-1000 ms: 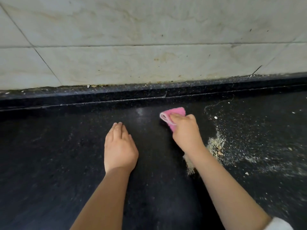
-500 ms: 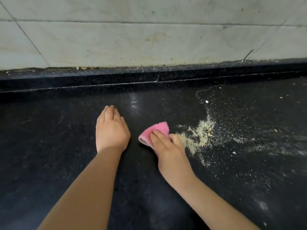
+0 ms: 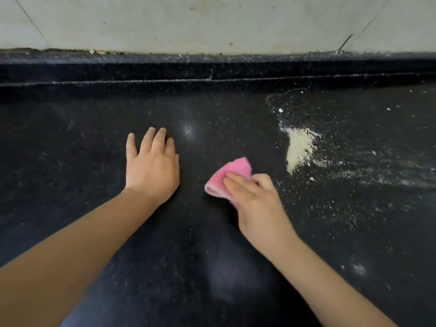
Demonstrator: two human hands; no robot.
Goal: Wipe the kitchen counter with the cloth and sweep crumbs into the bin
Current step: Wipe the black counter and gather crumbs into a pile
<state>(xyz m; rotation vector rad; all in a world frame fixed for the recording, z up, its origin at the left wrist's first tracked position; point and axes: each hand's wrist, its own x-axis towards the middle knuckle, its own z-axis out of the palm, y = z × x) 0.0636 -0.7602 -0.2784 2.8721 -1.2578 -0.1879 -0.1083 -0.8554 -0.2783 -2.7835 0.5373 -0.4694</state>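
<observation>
The right hand presses a folded pink cloth flat against the worktop. The fingers lie across the top of the cloth and curl over its near edge; the thumb appears to pin the right side. The far corner and the left fold protrude beyond the fingertips.

The left hand rests palm-down on the worktop, fingers straight and slightly spread, holding nothing. It lies just beside the cloth, not touching it.

Handling: the cloth appears soft, light and pliable. It will likely bunch or unfold if pushed by one edge only. Grip it across the folded body, with downward pressure through the flat fingers, so the leading edge stays in contact with the surface.

A pale heap of crumbs lies to the right of the cloth and further back, apart from it. Finer scattered specks extend rightward and toward the near edge.

The worktop is dark speckled stone, smooth and slightly reflective; the cloth should slide easily. A raised dark ledge runs along the back beneath a pale tiled wall with stained grout. No bin is in view.
</observation>
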